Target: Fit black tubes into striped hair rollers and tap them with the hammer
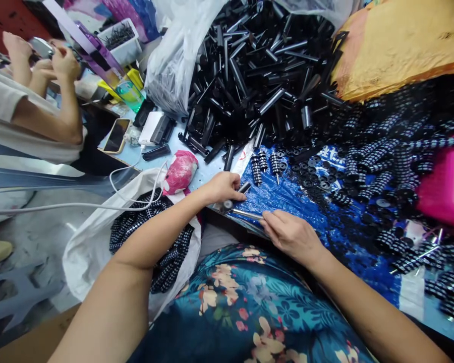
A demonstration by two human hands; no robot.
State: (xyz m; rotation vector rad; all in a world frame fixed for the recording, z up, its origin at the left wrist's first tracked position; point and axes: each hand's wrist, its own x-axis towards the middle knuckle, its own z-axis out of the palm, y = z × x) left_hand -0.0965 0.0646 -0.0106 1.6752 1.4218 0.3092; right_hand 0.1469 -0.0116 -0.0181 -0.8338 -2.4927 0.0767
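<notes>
Left hand [223,187]: I have its fingers curled closed round a black tube [244,188], at the near-left edge of the blue sheet [283,196].
Right hand [287,232]: fingers pinched together on a metal rod [247,214], over the sheet's near edge.
Rod tip: points toward my left hand; contact with the tube, cannot tell.
Loose tubes [245,75]: heaped beyond the sheet.
Checkered rollers [263,162]: three on the sheet's far-left part.

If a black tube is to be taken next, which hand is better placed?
Probably the left hand: a black tube is just beyond it, though it would first have to free itself of the dark piece it holds. The right hand is farther off, holding a metal rod.
</notes>
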